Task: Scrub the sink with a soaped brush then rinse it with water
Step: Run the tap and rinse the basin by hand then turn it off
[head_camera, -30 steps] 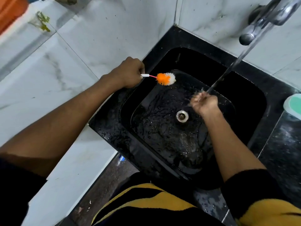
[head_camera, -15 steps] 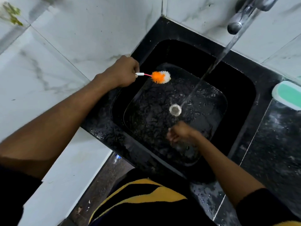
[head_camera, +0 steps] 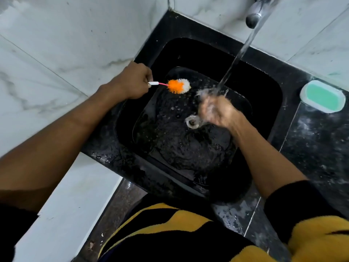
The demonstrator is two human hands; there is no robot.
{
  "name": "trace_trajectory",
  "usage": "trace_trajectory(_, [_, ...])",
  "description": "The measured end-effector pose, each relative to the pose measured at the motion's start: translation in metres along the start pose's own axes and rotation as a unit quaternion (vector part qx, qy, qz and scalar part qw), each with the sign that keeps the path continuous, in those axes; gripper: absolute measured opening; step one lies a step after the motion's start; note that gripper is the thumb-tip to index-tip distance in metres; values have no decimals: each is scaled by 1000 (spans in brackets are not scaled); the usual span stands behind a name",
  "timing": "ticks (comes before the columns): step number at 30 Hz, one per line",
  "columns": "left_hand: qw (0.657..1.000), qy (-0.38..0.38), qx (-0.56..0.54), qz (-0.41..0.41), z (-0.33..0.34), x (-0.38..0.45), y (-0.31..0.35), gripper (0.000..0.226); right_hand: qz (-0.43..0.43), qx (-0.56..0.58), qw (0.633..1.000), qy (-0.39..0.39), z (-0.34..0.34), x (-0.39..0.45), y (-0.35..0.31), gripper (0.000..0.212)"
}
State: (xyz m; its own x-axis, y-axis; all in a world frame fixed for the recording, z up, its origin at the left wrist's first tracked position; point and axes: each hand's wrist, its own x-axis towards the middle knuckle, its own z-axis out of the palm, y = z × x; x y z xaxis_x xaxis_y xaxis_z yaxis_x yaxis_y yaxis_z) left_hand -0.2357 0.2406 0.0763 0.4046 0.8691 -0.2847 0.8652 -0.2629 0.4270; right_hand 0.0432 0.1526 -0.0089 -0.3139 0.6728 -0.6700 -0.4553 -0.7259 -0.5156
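soap dish (head_camera: 323, 96) right of sink (head_camera: 268, 76)

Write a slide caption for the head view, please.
Left hand holds the brush over the black sink; right hand under running tap water.

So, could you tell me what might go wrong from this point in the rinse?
1. The stream from the tap breaks on the right hand, so spray may reach the wet counter and the green soap dish.
2. The left hand holds the brush off to the side over the sink, clear of the stream, so soap may stay in its bristles.
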Motion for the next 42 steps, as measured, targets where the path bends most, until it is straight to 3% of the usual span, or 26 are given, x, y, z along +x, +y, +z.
trace_trajectory(2, [1000, -1, 3, 4, 3, 3, 1, 12, 104, -251, 961, -56, -14, -22, 25, 24])
trace_trajectory(5, [1000, -4, 4, 10, 7, 7, 4, 12, 332, -480, 797, -158, -41, -50, 72, 29])
trace_trajectory(7, [1000, -2, 6, 16, 8, 9, 4, 13, 398, -558, 717, -127, -57, -58, 88, 22])
trace_trajectory(8, [1000, -1, 7, 21, 9, 11, 5, 13, 379, -581, 716, -76, -62, -62, 87, 20])
trace_trajectory(11, [1000, -5, 7, 25, 10, 14, 6, 13, 206, -514, 829, 74, -71, -60, 59, 24])
trace_trajectory(13, [1000, -7, 9, 26, 11, 16, 5, 12, 106, -423, 890, 133, -64, -53, 33, 24])
trace_trajectory(16, [999, -10, 13, 27, 13, 19, 4, 12, 33, -144, 977, 152, -43, -29, 5, 27])
trace_trajectory(17, [1000, -12, 12, 25, 14, 20, 4, 12, 16, -28, 989, 142, -33, -21, -3, 30])
trace_trajectory(19, [1000, -18, 13, 21, 15, 21, 5, 11, -11, 158, 978, 134, -12, -5, -14, 32])
trace_trajectory(22, [999, -25, 18, 16, 17, 21, 6, 12, -35, 282, 949, 137, 12, 14, -22, 35])
trace_trajectory(26, [999, -31, 18, 12, 19, 23, 9, 13, -11, 235, 971, 38, 8, 5, -15, 30])
trace_trajectory(28, [999, -35, 16, 13, 19, 25, 10, 13, 31, 107, 994, -5, -7, -14, -8, 26])
trace_trajectory(30, [999, -40, 18, 18, 21, 27, 9, 13, 92, -104, 990, 26, -27, -39, -4, 27])
trace_trajectory(31, [999, -42, 20, 20, 22, 29, 9, 13, 135, -231, 963, 45, -38, -53, -2, 30])
trace_trajectory(33, [999, -44, 19, 23, 23, 31, 9, 13, 214, -452, 864, 62, -55, -75, -2, 39])
trace_trajectory(35, [999, -44, 17, 26, 25, 33, 9, 12, 228, -666, 704, 93, -67, -89, -10, 33])
trace_trajectory(36, [999, -41, 16, 28, 25, 34, 9, 11, 189, -754, 614, 134, -69, -93, -15, 26])
trace_trajectory(37, [999, -38, 16, 30, 25, 34, 8, 11, 133, -780, 577, 201, -75, -95, -20, 23])
trace_trajectory(38, [999, -34, 15, 32, 25, 35, 8, 10, 83, -761, 586, 266, -79, -96, -25, 23])
trace_trajectory(39, [999, -32, 12, 30, 25, 36, 8, 11, 35, -715, 626, 307, -85, -93, -29, 22])
trace_trajectory(42, [999, -32, 15, 32, 25, 37, 7, 11, -51, -441, 841, 309, -76, -74, -28, 25])
